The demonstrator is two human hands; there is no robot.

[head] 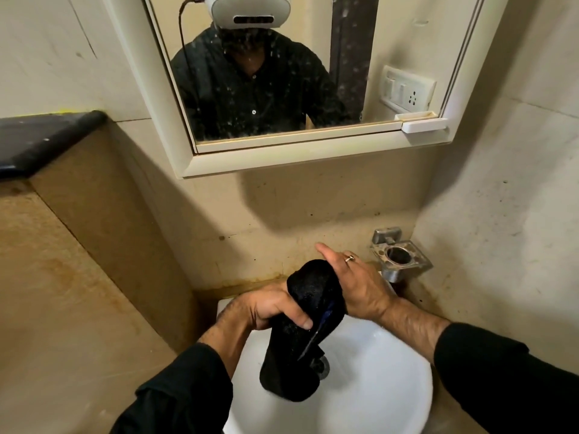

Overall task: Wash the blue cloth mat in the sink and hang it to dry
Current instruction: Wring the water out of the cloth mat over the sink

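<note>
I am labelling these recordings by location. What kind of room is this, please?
Most likely a small bathroom or washroom: a white sink set in a corner, a framed mirror on the wall above it, and a metal holder fixed to the wall beside the sink.

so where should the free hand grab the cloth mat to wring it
The hanging lower end of the cloth mat, coming from below over the sink. It is bunched into a thick roll, the left hand already holds its middle, and the right hand lies at its top.
</note>
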